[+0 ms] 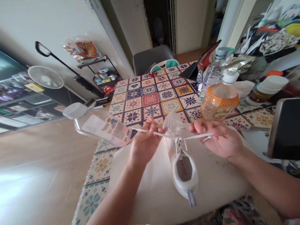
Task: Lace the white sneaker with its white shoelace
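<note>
Patterned tiles in red, blue and yellow cover the desk [150, 100], which stands in a lived-in room with a fan and a shelf off to the left. Near the desk's left edge a clear plastic bottle [98, 125] lies on its side, white cap pointing left. Just right of it, the left hand [142, 143] is clenched around one end of a white shoelace [164, 134], fingers pinched on the strand and pulling it leftward. Between the hands sits a white shoe [184, 159], heel toward the camera and toe pointing away, resting on a white sheet [211, 184] spread over the near part of the desk. Both lace ends run out taut from a crossing point above the tongue. On the right, the right hand [220, 140] is palm-up with its fingers closed on the other lace end, drawing it rightward. Behind that hand stands an orange drink bottle [219, 100], and farther right a dark phone-like slab [284, 128] sits upright at the frame's edge.

By the look of it, the laces are being tightened or the first cross of a knot is being cinched. The next move seems to call for keeping even tension on both ends while forming a loop.
</note>
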Available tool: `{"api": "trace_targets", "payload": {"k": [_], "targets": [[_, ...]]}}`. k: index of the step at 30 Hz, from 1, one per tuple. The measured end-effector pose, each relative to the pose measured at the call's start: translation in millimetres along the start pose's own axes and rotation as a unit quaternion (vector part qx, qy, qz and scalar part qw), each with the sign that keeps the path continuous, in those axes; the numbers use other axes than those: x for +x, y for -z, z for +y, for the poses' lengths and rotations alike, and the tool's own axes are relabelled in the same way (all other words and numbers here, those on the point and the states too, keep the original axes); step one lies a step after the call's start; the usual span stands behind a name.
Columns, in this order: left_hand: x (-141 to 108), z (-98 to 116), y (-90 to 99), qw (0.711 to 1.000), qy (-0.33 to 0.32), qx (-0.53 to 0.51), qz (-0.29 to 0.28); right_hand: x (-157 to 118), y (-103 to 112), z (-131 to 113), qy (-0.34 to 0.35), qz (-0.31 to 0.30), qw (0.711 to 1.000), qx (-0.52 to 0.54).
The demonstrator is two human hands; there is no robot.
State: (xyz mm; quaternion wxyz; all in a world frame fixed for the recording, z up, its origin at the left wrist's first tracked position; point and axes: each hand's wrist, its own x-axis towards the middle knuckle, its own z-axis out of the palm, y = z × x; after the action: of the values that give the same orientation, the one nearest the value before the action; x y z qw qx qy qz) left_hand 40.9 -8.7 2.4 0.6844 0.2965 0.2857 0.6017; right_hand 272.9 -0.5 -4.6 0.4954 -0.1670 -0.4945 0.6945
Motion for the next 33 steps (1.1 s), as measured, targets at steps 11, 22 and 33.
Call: {"api": "trace_targets", "payload": {"k": [11, 22, 33], "targets": [[4, 18, 24.2, 0.942, 0.238, 0.187, -0.149, 6, 14, -14, -0.241, -0.071, 0.968, -0.016], [1, 22, 15.7, 0.838, 0.238, 0.418, -0.258, -2, 1, -3, -0.219, -0.136, 0.869, -0.423], [5, 27, 30.5, 0.8, 0.308, 0.433, -0.279, -1, 18, -16, -0.22, -0.22, 0.876, -0.368]]}}
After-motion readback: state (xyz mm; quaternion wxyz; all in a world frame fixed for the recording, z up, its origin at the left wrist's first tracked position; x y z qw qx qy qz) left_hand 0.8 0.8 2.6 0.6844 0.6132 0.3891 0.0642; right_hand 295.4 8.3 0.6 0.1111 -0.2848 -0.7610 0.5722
